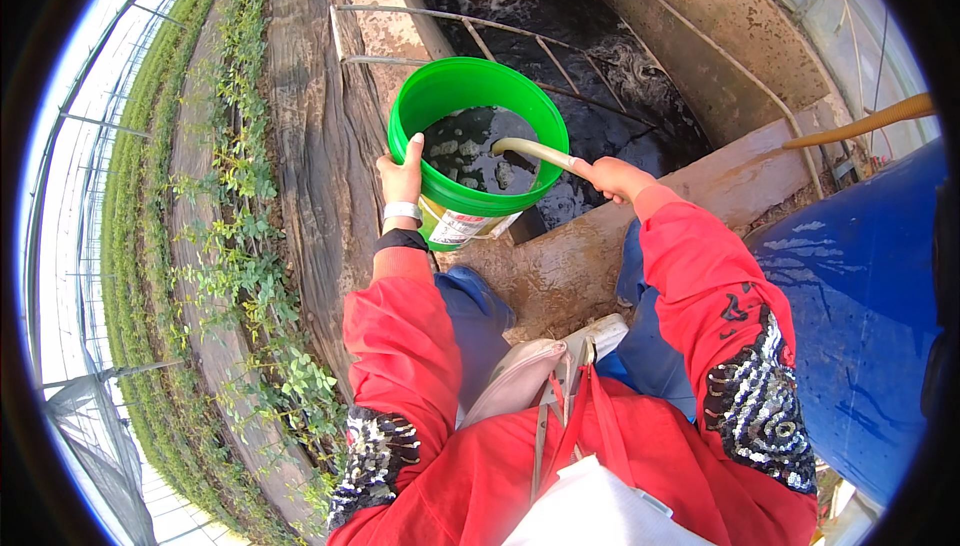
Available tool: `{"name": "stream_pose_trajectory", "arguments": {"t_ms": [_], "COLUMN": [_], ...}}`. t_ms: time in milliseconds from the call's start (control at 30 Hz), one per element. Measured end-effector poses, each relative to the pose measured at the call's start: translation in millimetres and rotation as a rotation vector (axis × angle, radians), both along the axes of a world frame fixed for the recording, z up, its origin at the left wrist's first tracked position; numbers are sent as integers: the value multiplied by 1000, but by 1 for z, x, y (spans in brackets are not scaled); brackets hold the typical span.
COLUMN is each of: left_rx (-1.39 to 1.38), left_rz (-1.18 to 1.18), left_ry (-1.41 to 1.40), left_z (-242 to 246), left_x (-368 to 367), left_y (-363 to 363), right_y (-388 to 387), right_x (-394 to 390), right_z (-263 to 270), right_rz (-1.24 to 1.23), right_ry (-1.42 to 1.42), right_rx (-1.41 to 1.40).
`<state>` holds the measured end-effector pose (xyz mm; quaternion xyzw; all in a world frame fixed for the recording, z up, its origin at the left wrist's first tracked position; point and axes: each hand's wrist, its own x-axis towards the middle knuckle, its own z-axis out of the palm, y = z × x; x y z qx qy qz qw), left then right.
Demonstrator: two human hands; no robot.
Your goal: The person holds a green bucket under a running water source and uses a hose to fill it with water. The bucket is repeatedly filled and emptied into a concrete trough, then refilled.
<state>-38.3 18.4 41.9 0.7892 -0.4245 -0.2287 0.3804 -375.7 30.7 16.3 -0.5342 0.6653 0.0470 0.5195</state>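
Observation:
My left hand (402,180) grips the near left rim of a green plastic bucket (480,197), its thumb over the edge and its fingers hidden behind the wall. Dark liquid with patches of foam (480,148) lies inside the tilted bucket. My right hand (616,178) is closed around a pale hose (536,150), which passes over the bucket's right rim. The hose's end reaches just over the liquid or into it; which one I cannot tell. A label with writing is on the bucket's outer wall.
Beyond the bucket is a concrete tank (720,35) of dark, churning water, with a metal ladder-like frame (525,32) across it. A large blue barrel (847,283) stands at right, near a ribbed yellow hose (859,124). Dark ground sheeting (315,133) and rows of green plants (247,246) run along the left.

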Motion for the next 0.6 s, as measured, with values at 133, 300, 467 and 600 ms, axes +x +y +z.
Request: {"name": "stream_pose_trajectory", "arguments": {"t_ms": [133,300,467,600], "left_rx": [-20,-7,-16,0], "left_rz": [-10,3,-7,2], "left_ry": [11,4,-1,-14], "left_z": [0,2,-1,-3], "left_x": [-1,-2,-1,0], "left_y": [1,2,0,-1], "right_y": [-1,-2,-1,-1], "right_x": [1,0,0,-1], "right_z": [-1,-2,-1,-2], "right_rz": [-7,2,5,4], "right_ry": [-9,-4,-5,-10], "right_rx": [10,18,12,14]}}
